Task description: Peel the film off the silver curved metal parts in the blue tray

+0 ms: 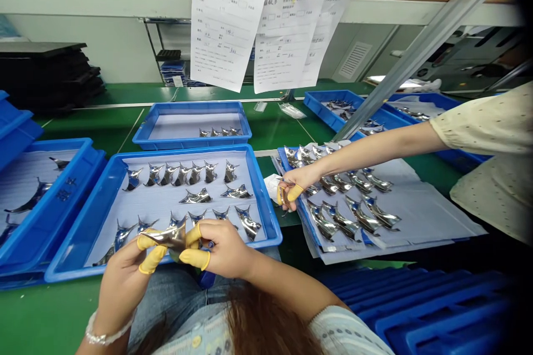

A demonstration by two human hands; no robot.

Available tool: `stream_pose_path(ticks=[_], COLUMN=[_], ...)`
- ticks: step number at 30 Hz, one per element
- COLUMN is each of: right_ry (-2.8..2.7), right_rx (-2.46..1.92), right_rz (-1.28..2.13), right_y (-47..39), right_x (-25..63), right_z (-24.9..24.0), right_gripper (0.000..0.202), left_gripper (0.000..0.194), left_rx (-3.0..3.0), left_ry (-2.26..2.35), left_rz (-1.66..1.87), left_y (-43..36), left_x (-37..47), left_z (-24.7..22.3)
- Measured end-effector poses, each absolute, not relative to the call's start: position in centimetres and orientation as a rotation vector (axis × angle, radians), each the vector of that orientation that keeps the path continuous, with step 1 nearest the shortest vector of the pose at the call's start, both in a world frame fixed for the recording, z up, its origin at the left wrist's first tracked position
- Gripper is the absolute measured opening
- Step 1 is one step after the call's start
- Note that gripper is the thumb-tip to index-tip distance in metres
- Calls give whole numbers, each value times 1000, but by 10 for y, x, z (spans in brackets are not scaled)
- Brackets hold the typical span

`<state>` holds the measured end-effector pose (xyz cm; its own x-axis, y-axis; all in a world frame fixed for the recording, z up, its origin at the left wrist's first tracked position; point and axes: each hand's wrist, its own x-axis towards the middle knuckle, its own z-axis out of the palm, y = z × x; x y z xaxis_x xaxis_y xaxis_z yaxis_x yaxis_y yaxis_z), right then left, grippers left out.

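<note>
A shiny curved metal part [170, 237] is held between both hands over the near edge of a blue tray [270, 216]. Yellow finger cots cover some fingertips. My left hand [129, 266] pinches the part's left end, and my right hand [222, 249] grips its right end. White paper lines the tray, where several similar metal parts [196, 196] lie in rows. Part of the front row is hidden behind my hands.
A co-worker's hand [297, 186] reaches in from the right, holding a metal part beside a paper-covered stack [425, 216] of parts. Behind stands another blue tray [191, 143]; more trays [62, 194] are at left. Paper sheets [227, 28] hang from the shelf.
</note>
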<state>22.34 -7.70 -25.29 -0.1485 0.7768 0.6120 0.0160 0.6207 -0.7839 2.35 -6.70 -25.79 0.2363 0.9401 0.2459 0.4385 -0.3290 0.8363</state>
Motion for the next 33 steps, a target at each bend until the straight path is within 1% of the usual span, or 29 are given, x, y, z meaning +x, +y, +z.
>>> stream_pose_path(ticks=[7,11,16,22,30,33], right_ry=[-1574,-1576,-1600,-1635,-1645,-1683], right_rx=[-708,-745,-763,-738,-695,-702], right_rz=[976,1041,1005,940,884,819], right_y=[-77,-81,-83,-85,-85,-87], right_x=[231,237,243,244,245,245], right_z=[-252,-256,-258,-254,-256,-258], right_gripper=[36,35,34,32,13,10], left_gripper=[20,30,31,27,24,23], left_rx=[1879,1907,1986,2037,2113,2138], left_ry=[1138,1013,910,814,774,756], left_rz=[1062,1103,1204,1241,1282,1300], left_y=[-68,-70,-71,-74,-74,-73], left_x=[29,43,51,52,53,52], left_z=[-251,-238,-229,-225,-222,-224])
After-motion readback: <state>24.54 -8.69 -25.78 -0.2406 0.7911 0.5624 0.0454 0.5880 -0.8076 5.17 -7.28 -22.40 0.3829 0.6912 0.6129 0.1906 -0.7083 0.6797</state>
